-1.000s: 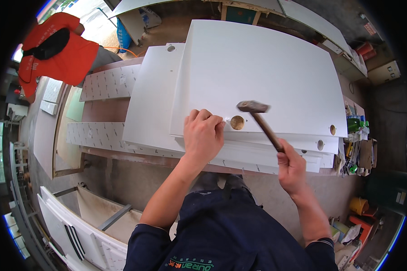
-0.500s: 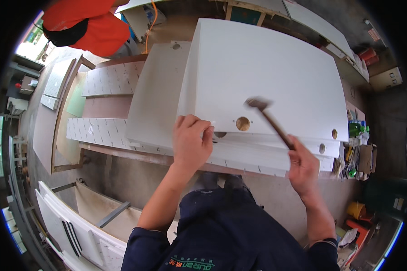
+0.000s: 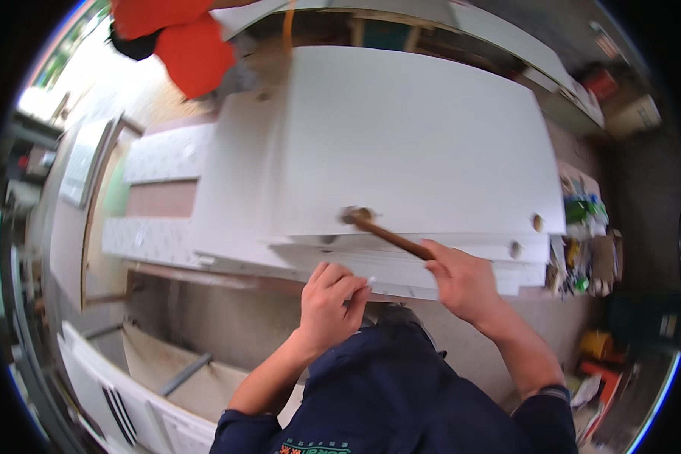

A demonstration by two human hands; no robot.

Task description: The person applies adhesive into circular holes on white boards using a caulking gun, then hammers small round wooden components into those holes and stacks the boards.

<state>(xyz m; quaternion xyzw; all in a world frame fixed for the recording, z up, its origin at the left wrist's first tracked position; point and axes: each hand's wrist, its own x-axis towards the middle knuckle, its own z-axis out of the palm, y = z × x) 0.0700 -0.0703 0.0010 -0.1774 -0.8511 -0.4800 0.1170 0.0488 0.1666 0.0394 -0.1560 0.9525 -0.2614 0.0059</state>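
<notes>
My right hand [image 3: 461, 281] is wrapped round the wooden handle of a hammer [image 3: 392, 237]. The hammer's head is over a round hole near the front edge of the top white panel [image 3: 424, 136]; whether it touches the panel I cannot tell. My left hand [image 3: 333, 301] is closed in a pinch in front of the panels' near edge. A small whitish bit [image 3: 371, 281] shows at its fingertips, too small and blurred to name. Below the top panel lie more white panels [image 3: 461, 270], stacked with their edges offset. Another round hole [image 3: 537, 222] sits at the top panel's right corner.
A person in orange [image 3: 193, 57] stands at the far left of the bench. Bottles and small tools [image 3: 586, 227] are heaped at its right end. A white cabinet [image 3: 121, 393] with dark handles stands at the lower left. Patterned white boards [image 3: 147, 233] lie on the left.
My left hand has come off the panel edge toward my body. My right hand has moved left and down, bringing the hammer's head lower, to the hole. The view has shifted.
</notes>
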